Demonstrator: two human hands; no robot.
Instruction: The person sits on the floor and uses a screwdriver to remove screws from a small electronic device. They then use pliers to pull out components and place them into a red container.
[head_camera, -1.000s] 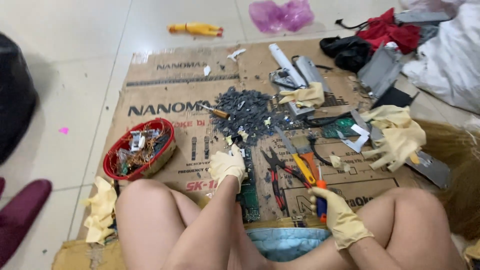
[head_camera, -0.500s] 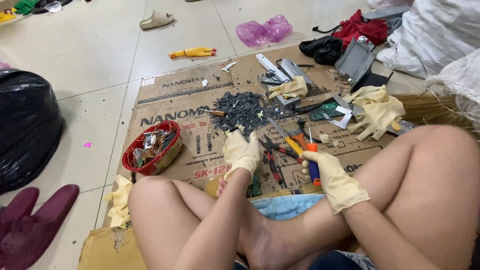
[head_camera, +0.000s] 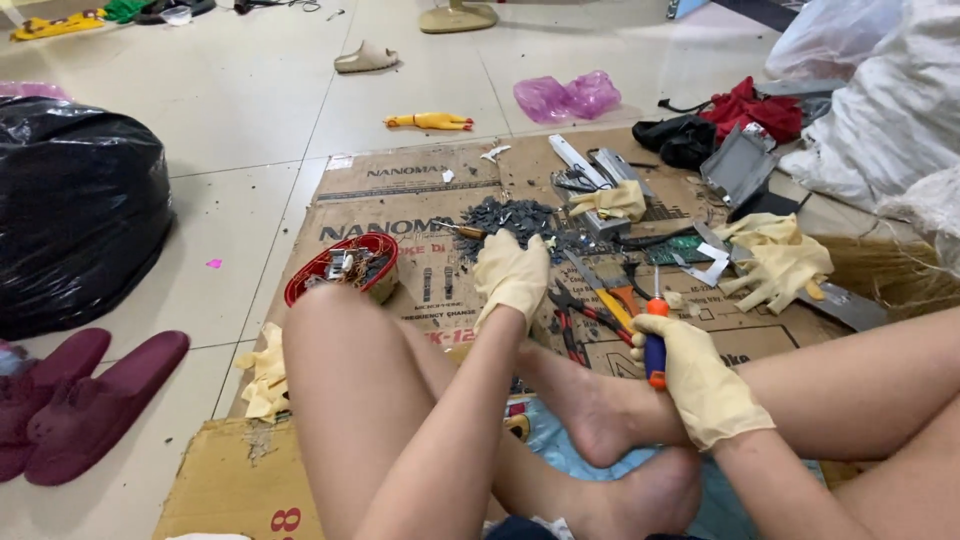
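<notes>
I sit cross-legged on flattened cardboard (head_camera: 420, 190), wearing pale yellow rubber gloves. My right hand (head_camera: 700, 385) is closed around a screwdriver (head_camera: 655, 345) with an orange and blue handle, its tip pointing up and away. My left hand (head_camera: 510, 275) reaches forward, palm down, its fingers at the edge of a pile of small dark scrap pieces (head_camera: 510, 218). I cannot see anything held in it. Pliers with red handles (head_camera: 572, 318) and a yellow-handled tool (head_camera: 605, 295) lie between my hands.
A red bowl of small parts (head_camera: 345, 268) stands left of my knee. Spare yellow gloves (head_camera: 775, 262), metal strips (head_camera: 585, 165), a green circuit board (head_camera: 680, 248), white sacks (head_camera: 880, 110), a black bag (head_camera: 80, 210), maroon slippers (head_camera: 80, 400) and a pink bag (head_camera: 565, 97) surround me.
The view has tilted up and away, showing more floor. My left hand has moved forward toward the dark scrap pile. My right hand keeps hold of the screwdriver.
</notes>
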